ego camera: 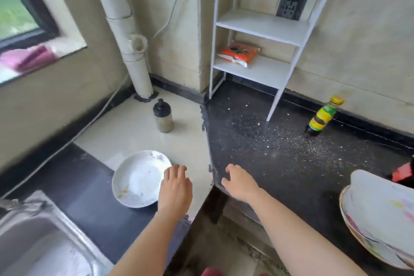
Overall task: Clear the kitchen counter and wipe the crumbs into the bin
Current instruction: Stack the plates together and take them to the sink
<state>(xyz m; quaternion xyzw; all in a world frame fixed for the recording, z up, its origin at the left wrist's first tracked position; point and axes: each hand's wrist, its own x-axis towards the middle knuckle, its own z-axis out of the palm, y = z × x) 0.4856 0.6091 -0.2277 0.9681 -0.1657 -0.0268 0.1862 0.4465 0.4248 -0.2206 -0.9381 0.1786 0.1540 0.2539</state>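
Early on, by the look of it. Nothing wiped yet: crumbs (pixel 280 139) strewn over dark table (pixel 291 177), thickest nr sauce bottle (pixel 322 116). Still to clear: dirty plate (pixel 134 181) on pale section, lidded jar (pixel 163 119) behind it, bottle, plate stack (pixel 380 213) at rt edge. No bin, no cloth in view. L hand (pixel 177 188) just beside plate rim, fingers loosely curled, gripping nothing. R hand (pixel 240 184) low over dark table's front edge, fingers relaxed & apart, empty.
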